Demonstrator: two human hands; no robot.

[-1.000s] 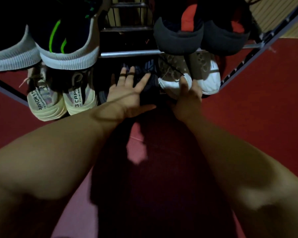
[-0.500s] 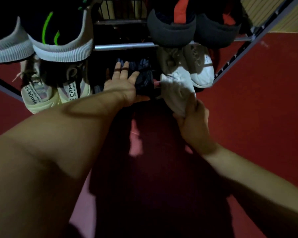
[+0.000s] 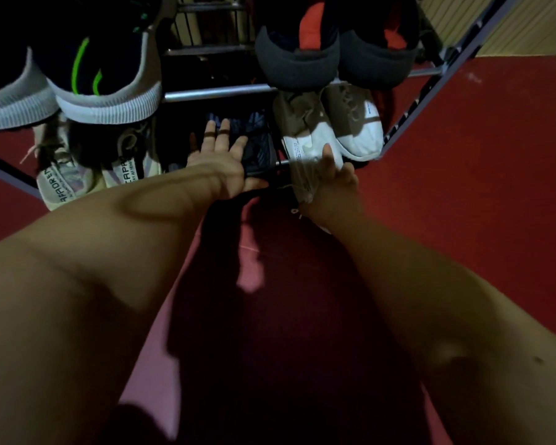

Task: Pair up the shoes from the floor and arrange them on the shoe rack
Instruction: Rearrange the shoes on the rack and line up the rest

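Observation:
My left hand (image 3: pixel 220 162) lies flat with fingers spread on a dark patterned shoe (image 3: pixel 257 146) in the middle of the lowest shelf of the shoe rack (image 3: pixel 219 93). My right hand (image 3: pixel 337 178) grips the heel of a beige and white shoe (image 3: pixel 302 139) that sits tilted beside its twin (image 3: pixel 357 123) on the same shelf. A cream pair with lettering on the heel tabs (image 3: pixel 87 175) stands at the lower left. Above are a dark pair with green stripes (image 3: pixel 103 78) and a dark pair with red lining (image 3: pixel 302 49).
Red carpet (image 3: pixel 479 187) spreads around the rack. The rack's side frame (image 3: pixel 430 97) runs diagonally at the right, another bar (image 3: pixel 7 175) at the left. My shadow darkens the floor in front.
The beige and white shoe, pulled out toward me half a second ago, has gone back in beside its twin with my right hand on its heel. My left hand stayed on the dark shoe.

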